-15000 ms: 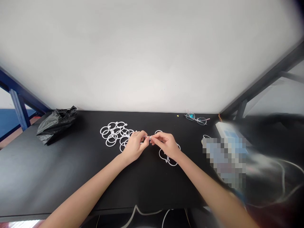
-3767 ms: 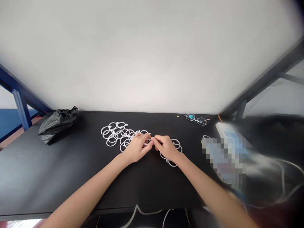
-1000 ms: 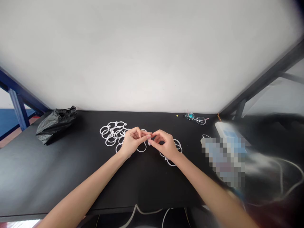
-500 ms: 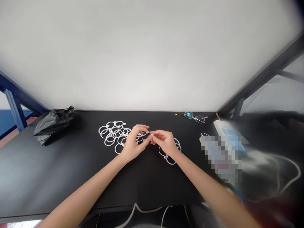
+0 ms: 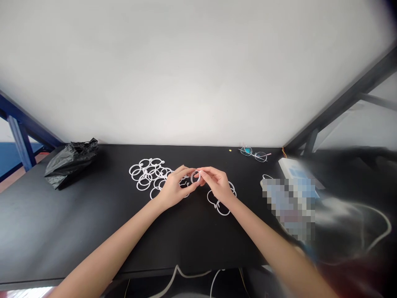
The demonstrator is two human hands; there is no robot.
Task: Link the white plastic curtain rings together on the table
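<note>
Between my two hands, just above the black table, is a white plastic ring [image 5: 192, 177]. My left hand [image 5: 175, 185] pinches its left side between thumb and fingers. The fingertips of my right hand [image 5: 216, 181] are closed on the ring's right side, by its upper edge. A pile of similar white rings [image 5: 144, 182], some with small knobs, lies at the left, partly hidden behind my left hand. Several more white rings [image 5: 223, 214] lie under and beside my right hand, which covers part of them.
A crumpled black plastic bag [image 5: 71, 159] rests on the table [image 5: 124, 244] at the left. Eyeglasses [image 5: 260, 156] lie at the back right, near a tiny yellow bit [image 5: 230, 150]. On the right are a white box [image 5: 285, 166] and a blurred-out item [image 5: 287, 209]. Cables hang below the front edge.
The ring between my hands has turned and now shows as an open circle; before, only a small white part showed at my fingertips. Both hands stay in nearly the same place.
</note>
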